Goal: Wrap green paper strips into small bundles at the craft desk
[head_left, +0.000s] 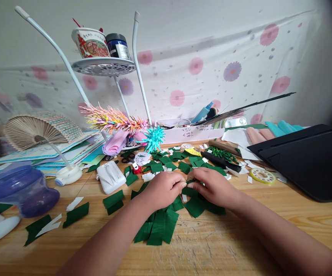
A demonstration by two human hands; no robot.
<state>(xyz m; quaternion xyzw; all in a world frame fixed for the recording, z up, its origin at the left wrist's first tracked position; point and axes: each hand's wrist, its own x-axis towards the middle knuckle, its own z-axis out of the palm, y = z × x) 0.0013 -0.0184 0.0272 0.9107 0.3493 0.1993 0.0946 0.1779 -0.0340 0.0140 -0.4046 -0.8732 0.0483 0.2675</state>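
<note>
Above the wooden table (211, 245), my left hand (166, 189) and my right hand (210, 186) meet fingertip to fingertip. Both are closed in a pinch on a small piece of green crepe paper (190, 181), mostly hidden by the fingers. Beneath and around them lie many cut green crepe paper pieces (162, 226), some overlapping in a loose pile. White paper scraps (148, 176) are mixed in among them. Just beyond my right hand is a black rod-like tool (220, 161), beside a bundle of twisted green strips (223, 153).
A white box (183, 135) holds thin dark wires (240, 107). Left are a white battery-like case (111, 177), a purple container (19, 188) and a fan (42, 130). A yellow tape roll (262, 176) and a black board (306, 161) sit right. A rack (104, 66) stands behind crepe flowers (154, 138).
</note>
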